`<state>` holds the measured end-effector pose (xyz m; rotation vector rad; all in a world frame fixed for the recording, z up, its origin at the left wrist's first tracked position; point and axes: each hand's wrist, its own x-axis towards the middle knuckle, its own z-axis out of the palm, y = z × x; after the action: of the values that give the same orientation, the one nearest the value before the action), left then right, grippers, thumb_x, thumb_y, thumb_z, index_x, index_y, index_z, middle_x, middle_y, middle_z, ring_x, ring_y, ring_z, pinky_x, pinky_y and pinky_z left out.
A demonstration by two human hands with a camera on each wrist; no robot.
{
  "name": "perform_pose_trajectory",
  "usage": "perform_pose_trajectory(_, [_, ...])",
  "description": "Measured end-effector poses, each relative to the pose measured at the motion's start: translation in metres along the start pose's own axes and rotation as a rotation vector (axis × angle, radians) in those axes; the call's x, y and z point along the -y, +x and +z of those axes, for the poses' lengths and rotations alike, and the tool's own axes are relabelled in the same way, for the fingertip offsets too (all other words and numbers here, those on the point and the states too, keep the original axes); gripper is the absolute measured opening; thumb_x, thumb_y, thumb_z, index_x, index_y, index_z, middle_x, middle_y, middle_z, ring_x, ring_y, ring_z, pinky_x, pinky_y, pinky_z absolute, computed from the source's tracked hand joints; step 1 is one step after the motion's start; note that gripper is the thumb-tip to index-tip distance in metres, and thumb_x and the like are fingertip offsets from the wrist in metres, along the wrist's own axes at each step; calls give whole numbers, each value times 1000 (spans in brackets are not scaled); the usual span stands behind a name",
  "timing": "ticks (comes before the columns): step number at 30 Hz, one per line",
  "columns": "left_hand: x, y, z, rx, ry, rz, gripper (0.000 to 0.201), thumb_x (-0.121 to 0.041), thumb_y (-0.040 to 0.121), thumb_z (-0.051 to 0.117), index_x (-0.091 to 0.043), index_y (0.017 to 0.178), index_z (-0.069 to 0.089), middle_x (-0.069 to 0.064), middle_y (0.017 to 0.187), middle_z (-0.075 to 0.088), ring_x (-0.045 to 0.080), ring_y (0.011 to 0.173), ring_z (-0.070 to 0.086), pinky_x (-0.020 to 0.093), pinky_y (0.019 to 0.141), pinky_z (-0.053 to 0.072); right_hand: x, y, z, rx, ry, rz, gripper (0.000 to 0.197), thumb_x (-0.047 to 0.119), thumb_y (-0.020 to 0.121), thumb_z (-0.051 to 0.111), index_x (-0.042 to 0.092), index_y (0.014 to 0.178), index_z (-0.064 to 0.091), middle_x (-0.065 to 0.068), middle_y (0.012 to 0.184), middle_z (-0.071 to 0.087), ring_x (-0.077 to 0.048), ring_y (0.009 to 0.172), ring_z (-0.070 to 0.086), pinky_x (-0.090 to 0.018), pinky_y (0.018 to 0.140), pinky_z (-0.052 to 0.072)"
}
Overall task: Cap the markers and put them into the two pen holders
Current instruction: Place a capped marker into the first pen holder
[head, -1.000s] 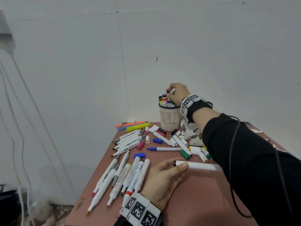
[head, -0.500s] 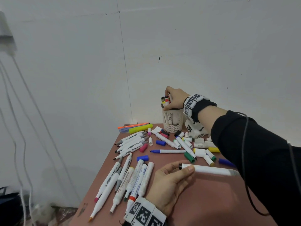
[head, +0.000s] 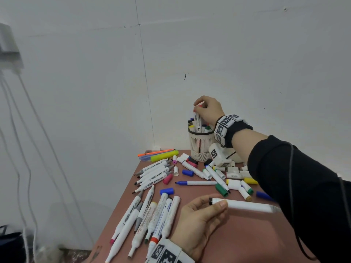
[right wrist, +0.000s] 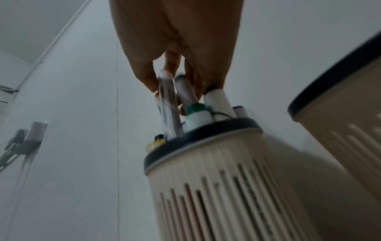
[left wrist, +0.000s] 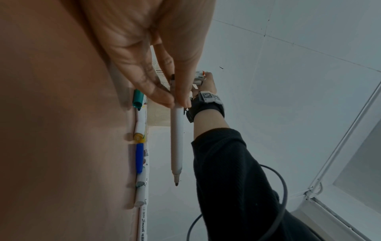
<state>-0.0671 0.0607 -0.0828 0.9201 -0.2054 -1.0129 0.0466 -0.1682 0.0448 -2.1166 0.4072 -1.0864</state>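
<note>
Leftmost on the table (head: 247,236) lay a loose row of uncapped white markers (head: 152,211), with stray caps, a blue cap (head: 167,191) among them, scattered between them and the holder. Your left hand (head: 197,219) pinched a white marker (head: 247,205) near its dark end between thumb and fingertips (left wrist: 163,96), barrel level just above the table; the left wrist view showed its far tip bare, so it looked uncapped. These barrels seemed light, stiff and smooth plastic, so a pinch was enough, but they'd likely roll or slip if held loosely; taking one mid-barrel, clear of the inky tip, would be the safer hold. Caps looked small and easy to flick away. Further right, the slotted pen holder (head: 200,147) stood at the back near the wall, already crowded with markers. Your right hand (head: 209,111) was above its rim, fingers curled around a red-capped marker (head: 198,120) by its top end, lower end inside the holder. That view was blurred, so I couldn't tell how many markers the fingers gripped. A second pen holder (right wrist: 350,130) stood just beside the first, contents hidden. The holder looked light and might tip if a marker was jammed in.
</note>
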Motion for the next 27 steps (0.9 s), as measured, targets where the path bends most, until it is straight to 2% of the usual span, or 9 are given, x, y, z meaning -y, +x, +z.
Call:
perform_pose_trajectory(5, [1, 0, 0, -4, -1, 2, 21, 14, 75, 66, 6, 95, 64, 15, 74, 70, 17, 58, 67, 20, 51, 53, 5, 0, -2, 350, -357, -27, 20, 21, 77, 72, 18, 96, 67, -5, 92, 65, -17, 80, 61, -29, 69, 51])
perform_pose_trajectory(7, [2, 1, -1, -4, -2, 5, 22, 13, 75, 66, 6, 95, 64, 14, 73, 69, 17, 58, 67, 19, 52, 53, 3, -1, -1, 403, -513, -101, 24, 19, 76, 72, 16, 99, 69, -6, 103, 63, -20, 93, 60, -28, 77, 48])
perform_pose_trajectory(11, [1, 1, -1, -2, 3, 3, 21, 13, 75, 66, 6, 95, 64, 14, 73, 69, 17, 59, 67, 19, 52, 53, 3, -4, 2, 373, -582, -164, 24, 19, 78, 72, 12, 100, 68, -7, 109, 61, -20, 100, 57, -26, 79, 44])
perform_pose_trajectory(14, [1, 0, -1, -4, 7, 6, 21, 13, 75, 66, 6, 94, 64, 14, 74, 69, 17, 59, 67, 20, 52, 53, 4, -2, 1, 354, -551, -123, 29, 30, 78, 74, 13, 100, 67, -5, 102, 60, -18, 91, 57, -29, 77, 47])
perform_pose_trajectory(17, [1, 1, -1, -7, 7, 9, 20, 13, 75, 67, 5, 94, 65, 15, 76, 70, 17, 61, 68, 20, 54, 54, 5, -1, -5, 124, -418, -125, 25, 33, 91, 57, 12, 101, 68, -6, 100, 63, -20, 89, 58, -34, 80, 48])
perform_pose_trajectory(19, [1, 1, 0, -11, 4, 10, 20, 13, 75, 67, 5, 93, 64, 15, 77, 70, 18, 61, 68, 20, 54, 54, 1, -2, -12, 69, -395, -145, 25, 30, 94, 52, 13, 102, 69, -7, 102, 64, -20, 92, 58, -33, 81, 47])
perform_pose_trajectory(22, [1, 2, -1, -13, 5, 16, 17, 13, 76, 66, 4, 91, 65, 15, 76, 69, 17, 61, 67, 21, 55, 54, -5, -8, -23, 314, -477, -211, 22, 32, 92, 56, 20, 101, 72, -6, 107, 61, -21, 103, 54, -35, 87, 44])
perform_pose_trajectory(24, [1, 2, -1, -13, 8, 19, 16, 12, 76, 67, 2, 88, 67, 14, 76, 69, 17, 61, 66, 20, 55, 53, -5, -13, -29, 478, -707, -292, 25, 32, 95, 52, 29, 114, 68, -4, 115, 57, -22, 114, 46, -40, 92, 42])
perform_pose_trajectory(27, [0, 0, 0, -11, 2, 25, 15, 11, 76, 66, 1, 86, 69, 13, 74, 68, 16, 59, 66, 19, 53, 52, 1, -18, -39, 532, -977, -358, 37, 31, 98, 44, 40, 133, 50, -1, 126, 51, -21, 120, 39, -39, 93, 38])
